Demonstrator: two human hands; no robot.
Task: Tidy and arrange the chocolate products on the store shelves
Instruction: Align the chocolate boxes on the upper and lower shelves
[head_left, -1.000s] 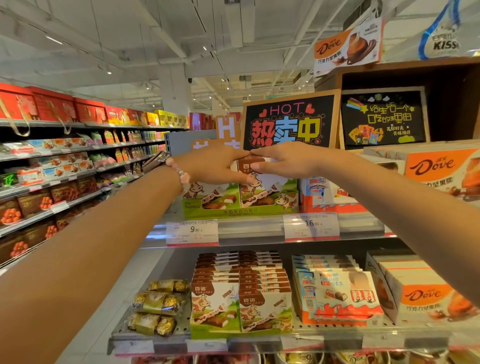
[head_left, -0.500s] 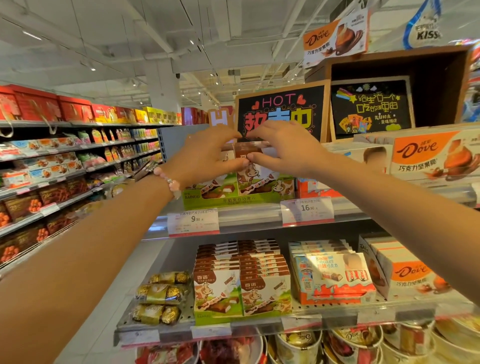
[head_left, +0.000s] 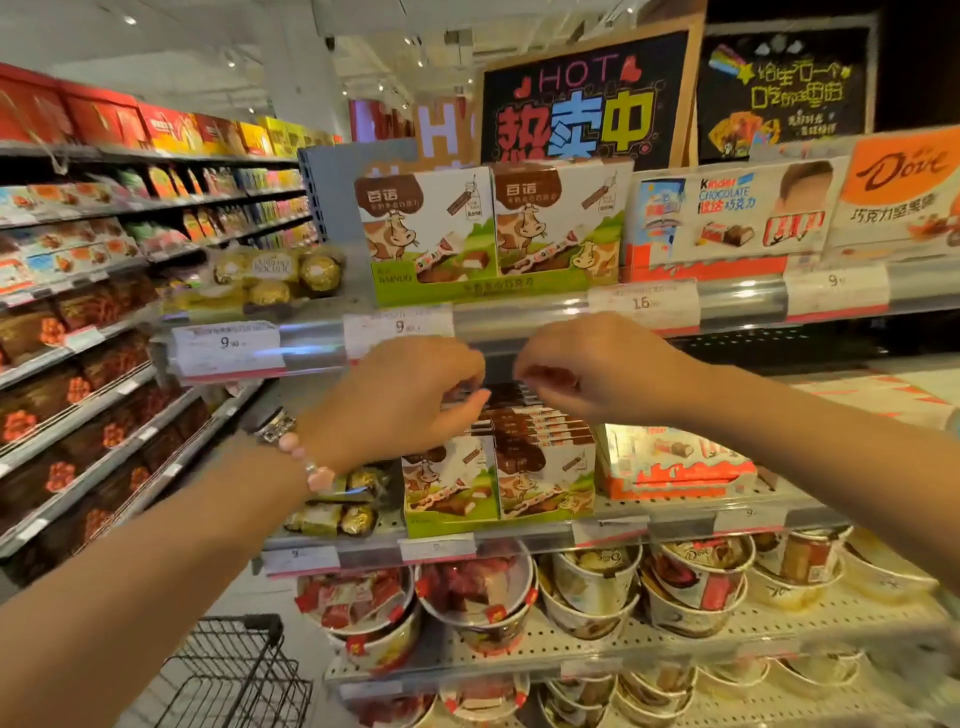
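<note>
Both hands hover over the middle shelf (head_left: 675, 506), directly above the stacked cow-print chocolate boxes (head_left: 540, 431). Left hand (head_left: 410, 400): fingers curled downward, tips touching or nearly touching the top of the stack; whether they pinch a box cannot be determined. Right hand (head_left: 587, 374): fingers bent, hanging just above the rear boxes, apparently holding nothing. The boxes lie flat, stacked in two columns behind two upright facing boxes, long axis running front to back into the shelf. The stack lies immediately below and slightly forward of both hands; the left hand is nearer. An identical display (head_left: 493, 228) stands on the shelf above.
</note>
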